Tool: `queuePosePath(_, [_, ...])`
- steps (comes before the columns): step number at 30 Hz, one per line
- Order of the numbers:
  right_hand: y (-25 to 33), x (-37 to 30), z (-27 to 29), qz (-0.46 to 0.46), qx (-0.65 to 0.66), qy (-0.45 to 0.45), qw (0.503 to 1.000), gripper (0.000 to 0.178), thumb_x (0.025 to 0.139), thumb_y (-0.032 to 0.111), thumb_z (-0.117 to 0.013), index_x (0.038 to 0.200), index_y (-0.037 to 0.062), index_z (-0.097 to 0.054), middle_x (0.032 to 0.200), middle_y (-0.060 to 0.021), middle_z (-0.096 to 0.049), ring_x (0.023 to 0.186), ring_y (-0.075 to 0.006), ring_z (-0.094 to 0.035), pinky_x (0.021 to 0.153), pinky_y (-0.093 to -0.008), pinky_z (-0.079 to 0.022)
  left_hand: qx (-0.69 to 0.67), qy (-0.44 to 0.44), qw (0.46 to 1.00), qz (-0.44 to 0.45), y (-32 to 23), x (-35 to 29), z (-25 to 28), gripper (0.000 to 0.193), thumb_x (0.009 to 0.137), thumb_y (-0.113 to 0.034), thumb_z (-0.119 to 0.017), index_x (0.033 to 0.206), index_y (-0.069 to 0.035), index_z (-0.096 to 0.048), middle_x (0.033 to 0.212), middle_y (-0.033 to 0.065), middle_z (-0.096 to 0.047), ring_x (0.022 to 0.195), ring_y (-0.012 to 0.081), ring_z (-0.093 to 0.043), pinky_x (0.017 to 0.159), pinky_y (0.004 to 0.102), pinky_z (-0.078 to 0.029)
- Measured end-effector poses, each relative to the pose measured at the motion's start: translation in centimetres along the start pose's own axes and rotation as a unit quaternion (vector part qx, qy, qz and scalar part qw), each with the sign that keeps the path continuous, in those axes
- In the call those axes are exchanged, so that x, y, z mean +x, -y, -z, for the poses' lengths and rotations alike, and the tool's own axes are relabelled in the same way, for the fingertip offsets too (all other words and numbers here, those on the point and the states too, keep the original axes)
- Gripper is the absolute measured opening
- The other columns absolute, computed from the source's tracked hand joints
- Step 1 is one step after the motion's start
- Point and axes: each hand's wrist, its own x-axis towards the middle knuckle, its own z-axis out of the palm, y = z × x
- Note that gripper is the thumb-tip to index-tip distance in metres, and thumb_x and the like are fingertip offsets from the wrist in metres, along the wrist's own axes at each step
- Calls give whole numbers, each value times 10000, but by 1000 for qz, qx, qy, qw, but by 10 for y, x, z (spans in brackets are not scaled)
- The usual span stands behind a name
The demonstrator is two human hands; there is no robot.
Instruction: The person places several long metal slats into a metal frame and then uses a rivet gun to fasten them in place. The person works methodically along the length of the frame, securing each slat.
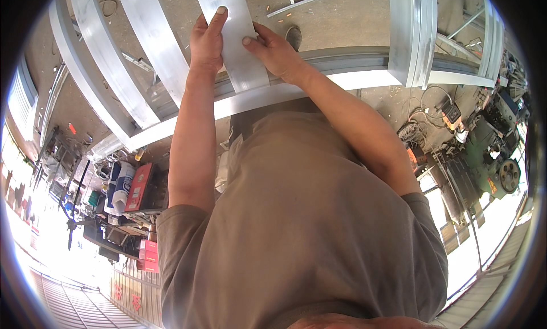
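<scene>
My left hand [205, 48] grips the left edge of a wide silvery metal bar [242, 61], its thumb lying on the top face. On the opposite edge my right hand [276, 54] is closed on the same bar, thumb on top and the other fingers partly hidden. The bar runs away from me, and its near end meets a long metal rail [228, 104] that crosses in front of my body. Another flat silvery bar [152, 35] lies to the left, roughly parallel to the held one.
More silvery bars [108, 50] stand at the left along the rail. A stack of metal profiles [411, 38] rests on its right part. Offcuts [293, 6] lie on the floor beyond. A red box [138, 186] is at the left, a green machine [484, 152] at the right.
</scene>
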Motion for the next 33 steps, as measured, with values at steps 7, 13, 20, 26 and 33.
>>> queuePosePath(7, [-1,0,1,8,-13,3,1000,646,1023,328,-658,1550,29,-434,1239,-96,-686,1094,-131,-630,950,-287,-507,9,6,1000,-1,1,1,2,490,987,-310,-728,1308,28,-576,1197,131,-686,1067,216,-660,906,370,-552])
queuePosePath(13, [15,-20,6,57,-247,-108,961,612,1011,321,-673,1502,17,-472,1212,-137,-705,1072,-201,-675,934,-318,-535,198,-54,971,-125,-10,-14,-8,691,951,-338,-756,1465,31,-479,1318,178,-634,1217,291,-607,1035,423,-492])
queuePosePath(20, [82,-128,124,254,-345,-379,820,362,946,169,-739,1286,67,-668,1198,-138,-710,1081,-269,-676,955,-387,-533,478,-28,804,-351,-17,-51,-92,789,909,-336,-789,1510,21,-424,1483,264,-491,1345,447,-514,1130,472,-428])
queuePosePath(26, [104,-178,204,211,-412,-499,733,317,924,181,-718,1220,71,-696,1208,-148,-707,1138,-380,-636,1014,-474,-476,223,248,942,-48,37,-42,-282,963,852,-321,-854,1596,-89,-288,1446,211,-566,1316,341,-554,1114,452,-438])
queuePosePath(33, [112,-187,226,292,-447,-404,743,405,919,163,-694,1288,14,-621,1234,-205,-670,1165,-417,-607,1011,-521,-451,96,274,950,113,32,-45,-306,1244,852,-236,-853,1656,-105,87,1426,213,-573,1256,322,-588,1031,463,-502])
